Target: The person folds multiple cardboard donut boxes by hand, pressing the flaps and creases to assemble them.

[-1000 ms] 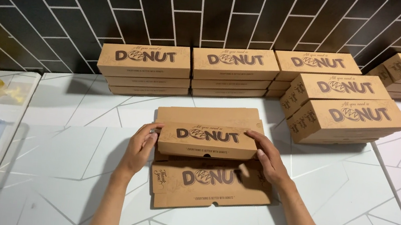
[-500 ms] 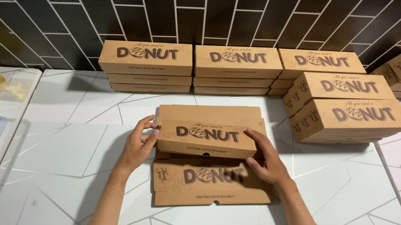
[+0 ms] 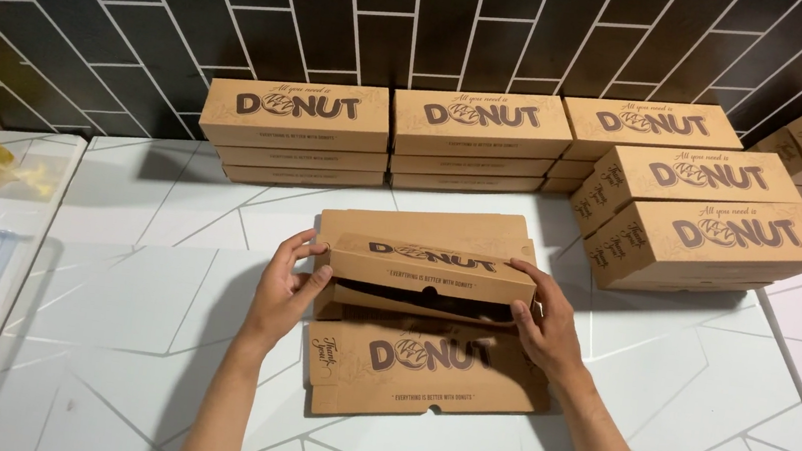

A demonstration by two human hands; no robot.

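The left hand and right hand grip the ends of a brown box, its lid partly raised, above another box on the white desk.

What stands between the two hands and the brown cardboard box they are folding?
Nothing visible. The left hand and the right hand already touch the two ends of the brown cardboard box, which lies on the white counter.

Bright overhead light, sharp focus; soft shadows fall left of the forearms (edges bend slightly, wide lens).
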